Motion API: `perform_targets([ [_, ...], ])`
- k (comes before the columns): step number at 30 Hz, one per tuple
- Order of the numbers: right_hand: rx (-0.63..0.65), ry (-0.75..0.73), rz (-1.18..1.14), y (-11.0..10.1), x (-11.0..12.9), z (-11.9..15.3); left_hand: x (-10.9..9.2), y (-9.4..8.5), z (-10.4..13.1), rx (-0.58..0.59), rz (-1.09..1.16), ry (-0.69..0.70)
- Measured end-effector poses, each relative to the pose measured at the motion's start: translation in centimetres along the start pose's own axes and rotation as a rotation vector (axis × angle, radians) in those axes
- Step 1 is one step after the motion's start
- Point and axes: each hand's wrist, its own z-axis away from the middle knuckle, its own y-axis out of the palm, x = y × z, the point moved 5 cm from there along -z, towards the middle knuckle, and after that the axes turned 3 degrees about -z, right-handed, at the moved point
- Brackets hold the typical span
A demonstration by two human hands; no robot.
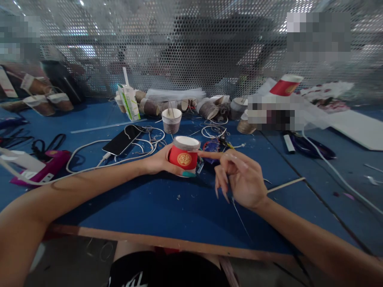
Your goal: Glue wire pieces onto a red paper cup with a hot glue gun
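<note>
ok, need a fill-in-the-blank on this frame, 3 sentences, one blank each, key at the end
1. The left hand holds a small ____ cup with a gold emblem.
2. The right hand points its index finger at the cup's ____ side.
3. The black phone lies on the ____ table, behind the left hand.

Missing words: red; right; blue

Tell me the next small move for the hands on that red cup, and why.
Probably draw the thin strand taut with the right hand: the left hand already grips the red cup tilted over the blue table, the right forefinger touches its rim, and the strand hangs loose below.
</note>
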Motion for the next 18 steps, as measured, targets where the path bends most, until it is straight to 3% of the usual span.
perform_targets([
  [3, -0.101, 0.005, -0.130, -1.0, -0.4, -0.5, 0.1, 0.0, 0.1, -0.015, 0.052, -0.011],
  [7, -0.202, 0.068, -0.130, -2.6, -1.7, -1.0, 0.5, -0.4, 0.2, -0.085, 0.092, -0.037],
  [11, -0.323, -0.020, -0.106, -3.5, -1.6, -1.0, 0.6, -0.6, 0.2, -0.115, 0.110, -0.042],
  [14, -0.250, -0.090, -0.123, -2.6, -0.6, -0.7, 0.7, -0.8, 0.1, -0.137, 0.129, -0.040],
  [18, 0.013, 0.006, -0.033, -0.2, -0.5, -0.1, 0.9, -0.8, -0.1, -0.103, 0.148, -0.005],
])
